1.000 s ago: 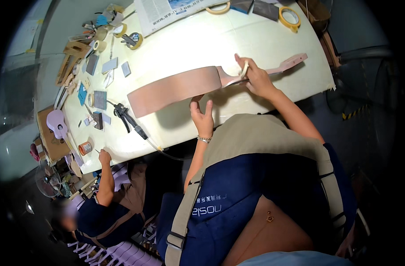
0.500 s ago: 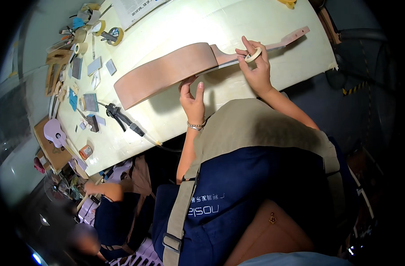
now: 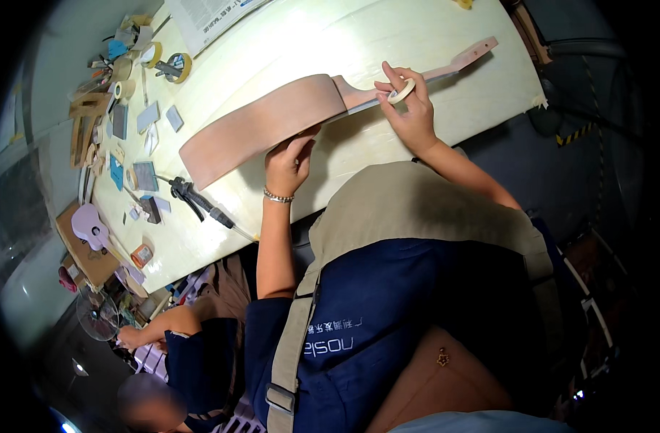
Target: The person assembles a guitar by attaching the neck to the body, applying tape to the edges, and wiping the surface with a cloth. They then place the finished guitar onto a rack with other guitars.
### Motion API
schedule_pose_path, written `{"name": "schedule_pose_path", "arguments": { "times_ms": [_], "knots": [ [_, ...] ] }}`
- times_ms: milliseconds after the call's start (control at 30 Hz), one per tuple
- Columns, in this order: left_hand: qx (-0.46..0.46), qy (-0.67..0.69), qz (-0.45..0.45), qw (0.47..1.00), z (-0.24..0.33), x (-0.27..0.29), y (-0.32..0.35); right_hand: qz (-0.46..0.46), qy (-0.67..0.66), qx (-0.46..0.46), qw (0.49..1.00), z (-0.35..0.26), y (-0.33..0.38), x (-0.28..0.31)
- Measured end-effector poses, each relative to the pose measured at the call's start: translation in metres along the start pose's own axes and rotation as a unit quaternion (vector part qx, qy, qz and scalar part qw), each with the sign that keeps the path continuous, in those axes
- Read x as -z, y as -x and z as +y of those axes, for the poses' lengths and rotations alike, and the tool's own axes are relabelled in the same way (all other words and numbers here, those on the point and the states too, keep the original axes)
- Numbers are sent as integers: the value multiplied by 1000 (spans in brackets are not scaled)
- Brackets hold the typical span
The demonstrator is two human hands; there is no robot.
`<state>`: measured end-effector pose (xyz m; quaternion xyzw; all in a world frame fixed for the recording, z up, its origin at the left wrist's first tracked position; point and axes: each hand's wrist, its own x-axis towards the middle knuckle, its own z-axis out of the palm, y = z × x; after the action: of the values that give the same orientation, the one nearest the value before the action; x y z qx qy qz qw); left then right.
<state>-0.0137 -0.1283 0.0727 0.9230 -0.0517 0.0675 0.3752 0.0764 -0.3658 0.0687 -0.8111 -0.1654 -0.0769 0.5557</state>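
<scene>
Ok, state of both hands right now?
Left hand: fingers partly curled at the guitar's near edge, some hidden; grip can't be told.
Right hand: holding the tape, hooked on its fingers.

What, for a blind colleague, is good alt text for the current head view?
A person handles a pinkish guitar at a pale table: left hand at its body, right hand, carrying a tape ring, by its neck. A co-worker is at the lower left.

A pale table [image 3: 489, 94] stands brightly lit, dark floor [image 3: 503, 160] with a yellow-black stripe [image 3: 577, 138] right, a fan [image 3: 97, 315] near left.
</scene>
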Motion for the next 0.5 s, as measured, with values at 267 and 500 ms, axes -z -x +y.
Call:
{"name": "schedule_pose_path", "arguments": {
  "times_ms": [267, 500],
  "knots": [
    [-4, -30, -14, 999, -7, 3, 6, 154, -104, -121, 975, 72, -17, 123],
    [-33, -38, -9, 999, -3, -3, 2, 131, -149, -114, 973, 149, -34, 155]
  ]
}}
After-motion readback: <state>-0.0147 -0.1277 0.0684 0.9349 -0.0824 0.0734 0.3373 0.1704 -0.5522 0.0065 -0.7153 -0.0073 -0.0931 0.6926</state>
